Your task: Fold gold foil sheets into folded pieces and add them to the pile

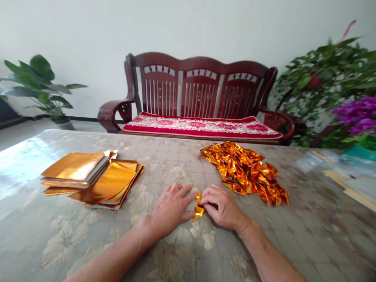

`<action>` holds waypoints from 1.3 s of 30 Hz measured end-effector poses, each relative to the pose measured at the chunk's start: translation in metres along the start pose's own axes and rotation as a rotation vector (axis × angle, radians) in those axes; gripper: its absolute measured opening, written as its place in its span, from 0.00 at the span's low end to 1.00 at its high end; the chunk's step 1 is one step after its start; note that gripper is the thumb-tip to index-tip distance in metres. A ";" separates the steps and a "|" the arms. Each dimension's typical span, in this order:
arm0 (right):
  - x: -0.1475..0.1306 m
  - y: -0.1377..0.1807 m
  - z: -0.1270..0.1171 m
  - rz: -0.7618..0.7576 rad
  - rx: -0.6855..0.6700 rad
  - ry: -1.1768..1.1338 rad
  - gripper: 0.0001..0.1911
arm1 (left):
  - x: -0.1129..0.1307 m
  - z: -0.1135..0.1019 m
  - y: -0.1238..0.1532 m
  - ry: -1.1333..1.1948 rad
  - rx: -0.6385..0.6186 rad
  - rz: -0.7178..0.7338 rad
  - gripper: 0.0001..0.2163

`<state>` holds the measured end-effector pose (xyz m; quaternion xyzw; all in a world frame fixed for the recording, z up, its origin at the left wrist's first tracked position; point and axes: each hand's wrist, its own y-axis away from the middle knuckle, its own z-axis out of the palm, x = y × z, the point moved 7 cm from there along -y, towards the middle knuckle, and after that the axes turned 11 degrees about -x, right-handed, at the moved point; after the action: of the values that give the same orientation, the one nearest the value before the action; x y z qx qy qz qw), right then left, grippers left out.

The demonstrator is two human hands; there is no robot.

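My left hand (172, 206) and my right hand (222, 206) meet at the middle of the table over a small folded piece of gold foil paper (198, 209). Both hands pinch it, the left from the left side, the right from the right with fingers curled. To the left lies a stack of flat gold foil sheets (93, 178). Behind my right hand sits a pile of folded gold foil pieces (245, 170).
The table (182, 250) has a glossy floral cover. A dark wooden bench with a red cushion (199, 126) stands behind it. Plants stand at the far left (39, 84) and right (331, 86). Blurred packets lie at the table's right edge (349, 176).
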<state>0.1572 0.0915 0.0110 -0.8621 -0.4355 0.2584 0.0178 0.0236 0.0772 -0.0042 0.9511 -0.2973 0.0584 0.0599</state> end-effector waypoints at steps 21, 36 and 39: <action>0.009 -0.003 0.014 0.201 -0.061 0.008 0.07 | -0.001 0.003 0.023 0.164 0.124 -0.346 0.17; -0.004 -0.004 0.004 0.126 -0.086 0.216 0.10 | -0.026 -0.003 0.014 0.120 0.071 -0.389 0.15; -0.004 -0.004 0.006 0.174 -0.091 0.227 0.09 | -0.036 -0.001 0.012 0.208 0.076 -0.403 0.15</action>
<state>0.1501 0.0900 0.0087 -0.9201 -0.3658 0.1398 0.0055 -0.0133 0.0875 -0.0076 0.9817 -0.0909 0.1541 0.0647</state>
